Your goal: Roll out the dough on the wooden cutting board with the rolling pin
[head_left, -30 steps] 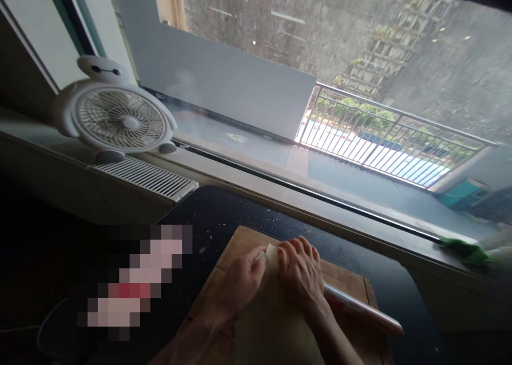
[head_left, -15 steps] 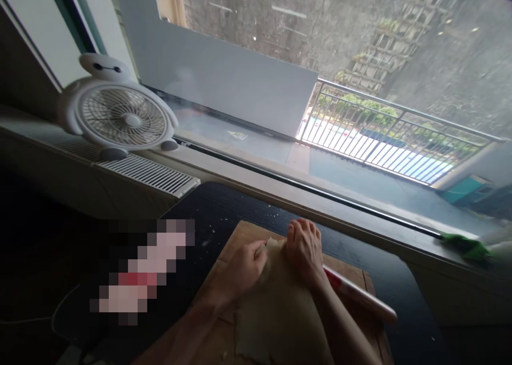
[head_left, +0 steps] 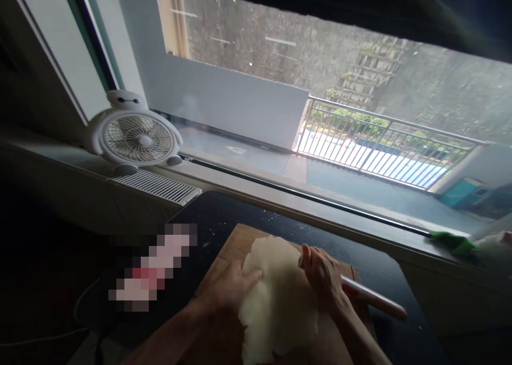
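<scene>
A thin, pale sheet of rolled-out dough (head_left: pixel 276 295) with a ragged rim lies on a wooden board (head_left: pixel 240 234). At its left edge rests my left hand (head_left: pixel 230 285), slightly blurred, thumb stretched out over the dough and nothing gripped. My right hand (head_left: pixel 323 271) is closed around a rolling pin (head_left: pixel 374 298) at the sheet's upper right. The pin slants down to the right past the board, and its near-left tip pokes out by my fingers. My right forearm covers part of the dough's right side.
The board sits on a dark table (head_left: pixel 228 207) flecked with white bits. A pixelated patch (head_left: pixel 152 269) hides something at left. A white fan (head_left: pixel 140 135) stands on a radiator (head_left: pixel 164 186) by the window; a green cloth (head_left: pixel 454 243) lies on the sill at right.
My left hand has let go of the dough's far edge and moved down-left. The far edge now lies flat. My right hand has shifted right and down onto the rolling pin.
</scene>
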Demonstrator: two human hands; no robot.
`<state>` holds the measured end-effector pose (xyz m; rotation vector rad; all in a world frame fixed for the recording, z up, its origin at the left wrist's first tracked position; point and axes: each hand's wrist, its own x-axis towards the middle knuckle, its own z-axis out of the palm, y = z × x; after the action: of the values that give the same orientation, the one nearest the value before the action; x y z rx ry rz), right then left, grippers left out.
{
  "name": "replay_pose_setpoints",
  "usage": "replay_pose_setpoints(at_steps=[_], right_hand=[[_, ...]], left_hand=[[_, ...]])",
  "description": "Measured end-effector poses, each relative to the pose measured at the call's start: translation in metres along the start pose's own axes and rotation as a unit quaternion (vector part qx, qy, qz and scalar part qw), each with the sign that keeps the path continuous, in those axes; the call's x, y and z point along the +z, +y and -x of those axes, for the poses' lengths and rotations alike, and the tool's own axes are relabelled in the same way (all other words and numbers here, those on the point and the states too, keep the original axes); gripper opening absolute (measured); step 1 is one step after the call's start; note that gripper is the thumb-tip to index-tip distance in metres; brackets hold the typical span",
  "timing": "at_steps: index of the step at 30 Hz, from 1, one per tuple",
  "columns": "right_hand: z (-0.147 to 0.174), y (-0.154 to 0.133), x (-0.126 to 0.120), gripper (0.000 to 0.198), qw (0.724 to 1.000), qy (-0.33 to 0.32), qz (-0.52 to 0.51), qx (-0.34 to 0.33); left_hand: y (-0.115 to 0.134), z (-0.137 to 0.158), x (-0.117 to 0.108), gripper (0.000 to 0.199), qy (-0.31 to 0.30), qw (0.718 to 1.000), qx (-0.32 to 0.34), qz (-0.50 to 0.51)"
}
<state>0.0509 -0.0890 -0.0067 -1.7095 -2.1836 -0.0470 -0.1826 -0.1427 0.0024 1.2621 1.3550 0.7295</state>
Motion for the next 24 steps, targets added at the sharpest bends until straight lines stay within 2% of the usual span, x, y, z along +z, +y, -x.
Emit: replay_pose_setpoints(at_steps=[2, 3, 7, 10, 14, 16, 20, 22, 24], right_hand=[[0.003, -0.008, -0.003, 0.050, 1.000, -0.013, -0.025, -0.012], [0.005, -0.015, -0.003, 0.049, 0.999, -0.022, -0.031, -0.018], [0.009, -0.045, 0.006, 0.037, 0.998, -0.039, -0.022, -0.035], [-0.010, -0.053, 0.012, 0.028, 1.000, -0.014, 0.006, -0.015], [-0.040, -0.050, 0.015, 0.028, 0.999, -0.016, 0.011, 0.045], [-0.036, -0.052, 0.018, 0.032, 0.999, -0.027, 0.006, 0.040], [-0.007, -0.059, 0.024, 0.036, 0.999, -0.012, 0.022, -0.025], [-0.012, -0.057, 0.025, 0.038, 0.999, -0.006, 0.033, -0.020], [-0.031, -0.051, 0.025, 0.040, 0.999, -0.030, 0.029, 0.017]], left_hand=[[-0.005, 0.008, -0.004, 0.027, 0.008, 0.998, -0.009, -0.067], [-0.005, 0.008, -0.007, 0.026, 0.020, 0.994, 0.006, -0.105], [0.003, -0.018, -0.018, 0.026, 0.106, 0.969, 0.099, -0.201], [0.008, -0.037, -0.016, 0.022, 0.114, 0.958, 0.116, -0.236], [0.001, -0.039, -0.004, 0.021, 0.139, 0.948, 0.135, -0.253], [-0.006, -0.035, 0.001, 0.022, 0.165, 0.944, 0.149, -0.244], [-0.016, -0.033, 0.005, 0.022, 0.185, 0.943, 0.168, -0.218], [-0.017, -0.035, 0.005, 0.023, 0.180, 0.944, 0.163, -0.223], [-0.017, -0.037, 0.005, 0.023, 0.178, 0.945, 0.151, -0.229]])
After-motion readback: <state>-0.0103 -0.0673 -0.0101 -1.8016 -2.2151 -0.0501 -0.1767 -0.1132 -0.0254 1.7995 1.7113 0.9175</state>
